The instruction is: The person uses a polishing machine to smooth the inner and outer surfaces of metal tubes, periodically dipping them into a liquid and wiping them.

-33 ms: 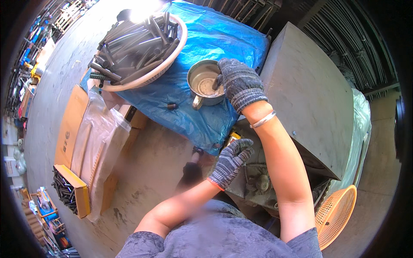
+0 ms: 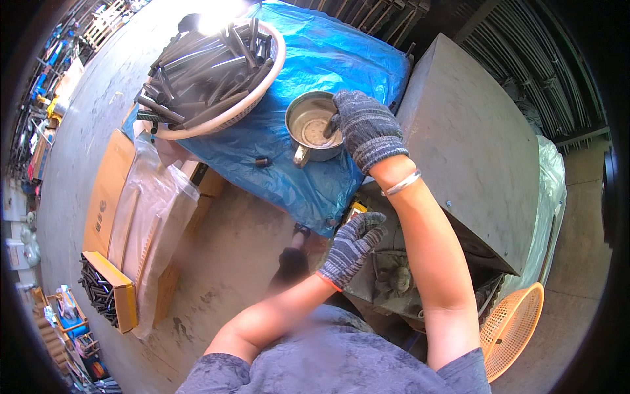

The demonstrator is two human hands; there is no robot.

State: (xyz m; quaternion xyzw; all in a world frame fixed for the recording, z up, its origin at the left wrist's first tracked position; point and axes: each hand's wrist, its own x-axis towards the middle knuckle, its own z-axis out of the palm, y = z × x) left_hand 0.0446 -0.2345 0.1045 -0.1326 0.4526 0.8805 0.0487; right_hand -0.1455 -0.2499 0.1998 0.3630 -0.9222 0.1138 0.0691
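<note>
A metal mug [image 2: 296, 119] with its handle toward me stands on the blue plastic sheet [image 2: 321, 46]. Over its right rim is my right hand [image 2: 369, 128] in a grey striped glove, closed, with a fingertip or a dark tip reaching down inside. Whatever it grips is hidden by the glove. Lower down, my gloved left hand [image 2: 354, 248] hovers in front of the grey metal machine. Its fingers are curled together, and anything between them is too small to make out. A short dark tube piece [image 2: 262, 162] lies on the sheet left of the mug.
A pale basket [image 2: 226, 121] heaped with dark tubes stands at the far left of the sheet. Beside it are a cardboard box [image 2: 105, 190] and a small box of dark pieces [image 2: 125, 305]. The machine's large grey cover [image 2: 466, 144] rises at right, above an orange basket [image 2: 515, 331].
My right hand has shifted very slightly at the mug, and the dark tip inside it sits a little differently. My left hand has stayed in place.
</note>
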